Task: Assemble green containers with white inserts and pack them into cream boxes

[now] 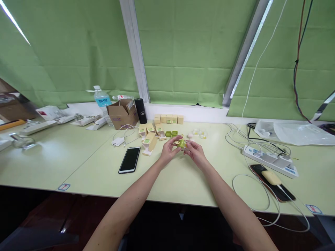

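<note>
Both hands meet over the middle of the table around a small green case with a pale loop on its left end. My left hand is closed on the case's left side, thumb and fingers pinching it. From the other side my right hand pinches it too, near a clear part at its right end; the fingertips partly hide this. Just beyond the hands lie an open green case and clear round pieces with yellow centres. Small opened cardboard boxes lie to the left.
A row of small boxes stands by the wall. Left are a phone, white charger, carton, water bottle and black tumbler. A power strip, looping cables and another phone lie right.
</note>
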`<state>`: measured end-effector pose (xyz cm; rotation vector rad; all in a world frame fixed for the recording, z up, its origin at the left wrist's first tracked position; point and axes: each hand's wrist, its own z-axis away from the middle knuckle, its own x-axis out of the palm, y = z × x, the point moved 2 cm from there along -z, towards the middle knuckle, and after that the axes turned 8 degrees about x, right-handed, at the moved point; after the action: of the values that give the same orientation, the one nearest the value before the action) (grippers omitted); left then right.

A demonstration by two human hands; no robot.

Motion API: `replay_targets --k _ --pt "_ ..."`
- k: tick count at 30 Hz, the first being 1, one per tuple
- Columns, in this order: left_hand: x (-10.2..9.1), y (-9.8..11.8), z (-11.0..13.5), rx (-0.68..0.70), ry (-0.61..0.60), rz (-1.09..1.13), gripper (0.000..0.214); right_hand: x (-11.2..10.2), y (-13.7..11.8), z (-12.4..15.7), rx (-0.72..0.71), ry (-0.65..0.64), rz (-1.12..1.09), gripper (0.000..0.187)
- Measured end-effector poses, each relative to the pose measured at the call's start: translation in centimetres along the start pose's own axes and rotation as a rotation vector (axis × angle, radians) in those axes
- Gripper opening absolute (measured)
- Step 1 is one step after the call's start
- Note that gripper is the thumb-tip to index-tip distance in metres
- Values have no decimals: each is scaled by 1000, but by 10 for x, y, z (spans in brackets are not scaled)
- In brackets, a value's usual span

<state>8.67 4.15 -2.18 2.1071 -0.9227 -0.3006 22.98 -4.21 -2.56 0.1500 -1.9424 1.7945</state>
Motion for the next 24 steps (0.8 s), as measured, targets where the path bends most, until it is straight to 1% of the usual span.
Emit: replay_targets --k 3,8,13,16,20,24 --pt "-1 -1 -1 4 60 17 53 1 0 0 11 -22 -38 46" --pt "-2 -4 -2 2 148 -53 42 1 1 0 15 -39 -63 46" --pt "-3 -5 -1 -48 153 -51 44 3 2 1 0 -53 -83 47" --pt "-3 -3 -1 -34 168 -50 45 4 2 2 -25 -43 -84 47" --pt "-5 0 -1 5 205 -117 38 4 1 3 -47 -28 -87 47" --pt "-3 2 1 26 175 -227 30 3 2 2 -69 -19 -106 48"
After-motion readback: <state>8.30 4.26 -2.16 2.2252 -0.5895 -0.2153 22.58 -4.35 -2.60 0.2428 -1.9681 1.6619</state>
